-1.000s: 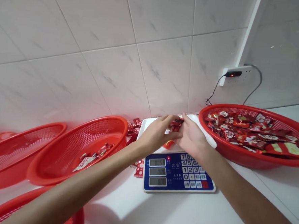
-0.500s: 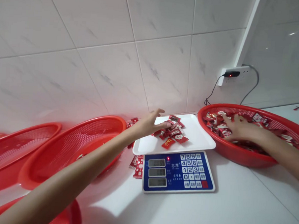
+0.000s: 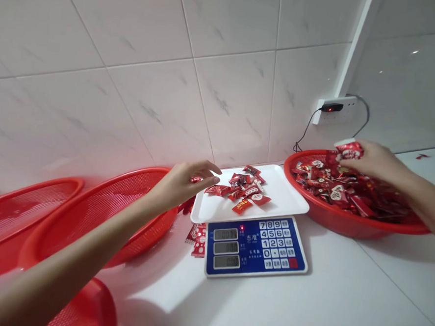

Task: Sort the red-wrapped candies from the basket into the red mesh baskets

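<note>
My left hand (image 3: 183,183) hovers at the left edge of the white tray (image 3: 287,199), its thumb and fingers apart, with a red-wrapped candy (image 3: 221,190) by the thumb tip. Several more red candies (image 3: 250,189) lie in a loose pile on this tray, which tops a blue digital scale (image 3: 256,249). Above the right-hand red basket (image 3: 328,221), which is full of red-wrapped candies (image 3: 348,190), my right hand (image 3: 383,161) is closed around a few wrapped candies (image 3: 351,150). The palm side of that hand is hidden.
On the left stand several red mesh baskets (image 3: 105,190). Red dotted packets (image 3: 199,240) lie beside the scale. A tiled wall closes off the back, with a power strip (image 3: 334,110) and a dangling cable (image 3: 308,131). A small red scrap (image 3: 423,156) lies far right.
My right hand has risen out of the candies in the right basket, now with some in its fingers. My left hand has drawn back left from the pile, where another candy now lies.
</note>
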A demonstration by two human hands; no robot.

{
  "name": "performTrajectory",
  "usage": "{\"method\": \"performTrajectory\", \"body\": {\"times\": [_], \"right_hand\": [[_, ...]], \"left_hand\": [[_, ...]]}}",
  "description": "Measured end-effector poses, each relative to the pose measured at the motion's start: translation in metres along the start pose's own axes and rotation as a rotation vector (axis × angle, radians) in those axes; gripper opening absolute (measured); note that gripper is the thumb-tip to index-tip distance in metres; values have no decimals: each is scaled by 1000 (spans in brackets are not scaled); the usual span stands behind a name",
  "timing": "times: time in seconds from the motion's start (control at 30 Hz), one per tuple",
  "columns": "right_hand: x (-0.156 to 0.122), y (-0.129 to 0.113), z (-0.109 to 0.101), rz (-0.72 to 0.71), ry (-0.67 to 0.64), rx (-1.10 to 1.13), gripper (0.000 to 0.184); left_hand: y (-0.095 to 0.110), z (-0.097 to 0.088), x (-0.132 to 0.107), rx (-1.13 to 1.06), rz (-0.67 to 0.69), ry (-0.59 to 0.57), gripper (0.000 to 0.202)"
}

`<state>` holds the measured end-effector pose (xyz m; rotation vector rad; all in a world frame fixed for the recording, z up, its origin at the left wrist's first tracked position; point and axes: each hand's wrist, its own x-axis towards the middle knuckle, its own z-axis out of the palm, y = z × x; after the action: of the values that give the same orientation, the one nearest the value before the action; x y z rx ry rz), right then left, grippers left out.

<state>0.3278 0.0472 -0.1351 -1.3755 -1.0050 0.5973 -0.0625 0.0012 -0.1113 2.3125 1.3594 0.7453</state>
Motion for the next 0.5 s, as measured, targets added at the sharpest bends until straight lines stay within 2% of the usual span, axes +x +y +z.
{"method": "performTrajectory", "body": {"times": [0.07, 0.1, 0.13, 0.27, 0.33, 0.4, 0.43, 0.5], "right_hand": [[-11, -20, 11, -206, 14, -287, 31], [-17, -28, 20, -267, -14, -363, 26], [-24, -33, 32, -290, -83, -348, 25], [-51, -35, 90, -331, -568, -312, 29], [-61, -29, 114, -351, -729, -402, 28], [-68, -23, 126, -355, -770, -456, 33], [-70, -20, 128, -358, -750, -430, 35], [-74, -17, 122, -361, -613, -273, 34]], "left_hand": [[0, 1, 3, -47, 4, 18, 31], [1, 1, 4, -59, 7, 13, 31], [3, 2, 6, -59, 10, 0, 31], [13, 4, 10, -23, 9, -48, 33], [15, 2, 8, -43, -17, -53, 33], [14, -2, 5, -68, -46, -56, 33], [12, -4, 2, -79, -58, -50, 33], [8, -9, -4, -118, -86, -21, 32]]}}
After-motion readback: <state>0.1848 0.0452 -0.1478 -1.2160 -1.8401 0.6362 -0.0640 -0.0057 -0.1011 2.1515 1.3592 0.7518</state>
